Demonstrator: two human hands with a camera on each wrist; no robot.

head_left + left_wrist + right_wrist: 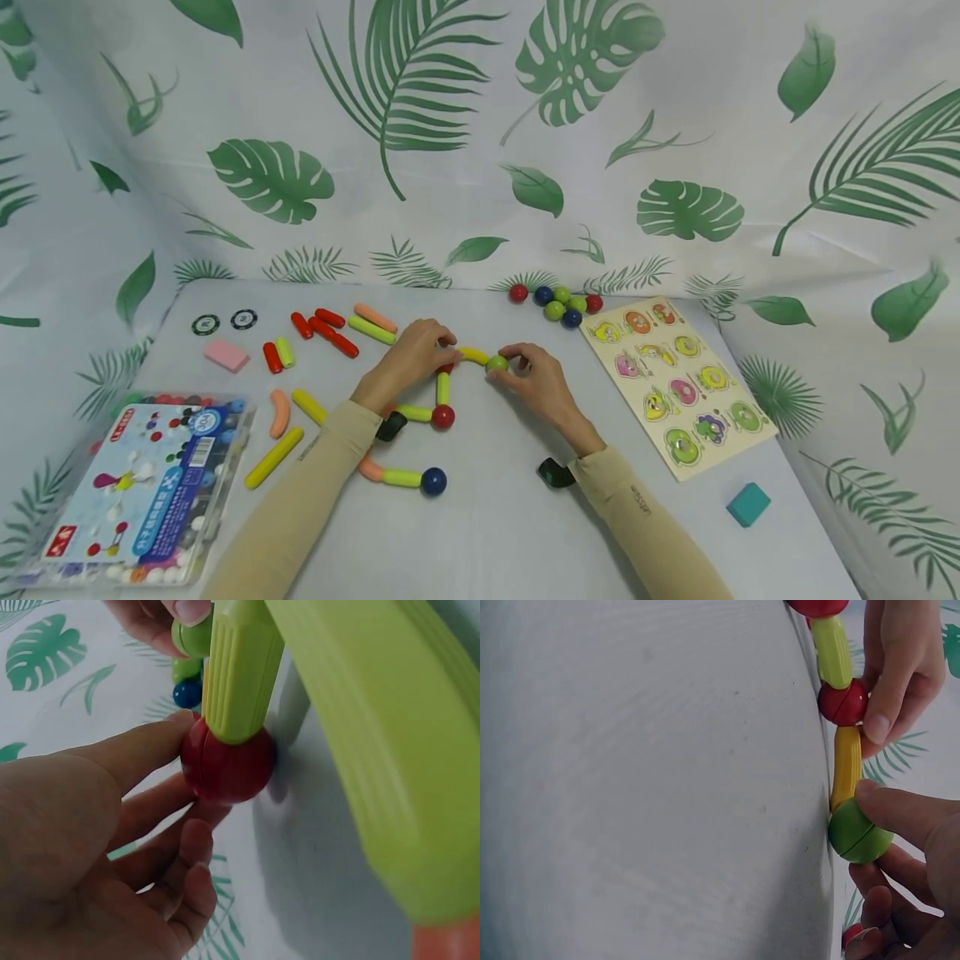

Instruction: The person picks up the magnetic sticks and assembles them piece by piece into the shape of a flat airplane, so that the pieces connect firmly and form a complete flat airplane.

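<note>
Readable text scarce. Clear plastic box (142, 492), lower left of table: printed insert carries barcode with white label, round blue badge and small red tags, characters too small to read. Two round chips (224, 322), far left of table: ring markings, centre signs illegible. Puzzle board (675, 383), right: fruit pictures only, no legible lettering. Right sleeve (641, 500): small dark print near wrist, unreadable. Wrist views: no text.
</note>
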